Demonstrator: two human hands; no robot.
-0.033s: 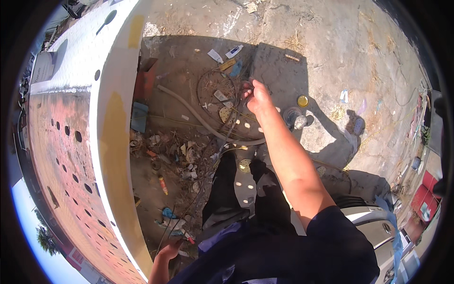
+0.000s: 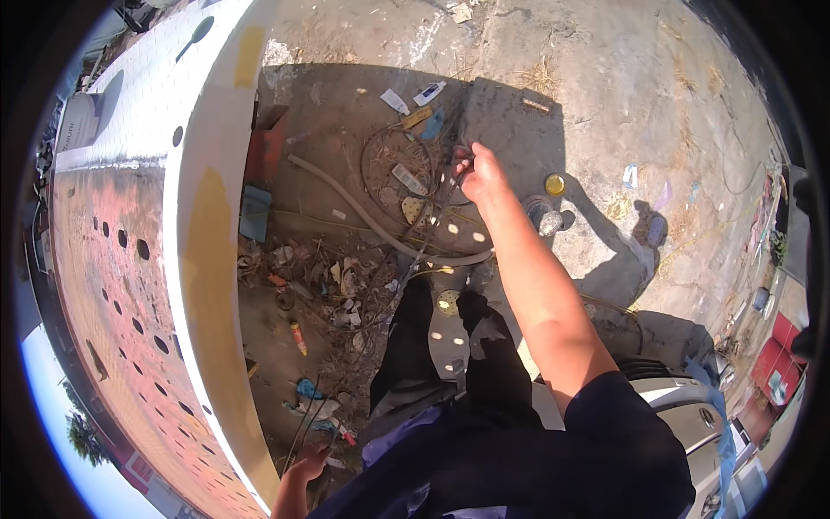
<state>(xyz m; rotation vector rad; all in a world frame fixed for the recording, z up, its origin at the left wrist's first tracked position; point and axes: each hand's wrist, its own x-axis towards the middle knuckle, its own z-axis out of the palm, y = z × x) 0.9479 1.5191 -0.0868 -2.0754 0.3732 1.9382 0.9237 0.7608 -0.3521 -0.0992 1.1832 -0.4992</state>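
1. Right hand, at 1 o'clock from the middle of the view: fingers curled in, apparently pinching a thin dark cable. Arm outstretched.
2. Cable drops from those fingers toward 7 o'clock, crossing a pale curved hose; its lower course is lost among litter.
3. Left hand low at 7 o'clock, fingers bent, thin dark strands close by; cannot tell whether it grips anything.
4. At 2 o'clock, right of the right hand: round yellow lid, with a clear jar just below it.
5. At 12 o'clock, 2 white packets on the ground, near a blue scrap.
6. At 8 o'clock, a red-and-yellow tube.
7. At 9 o'clock, a long perforated panel, pinkish, white-edged.
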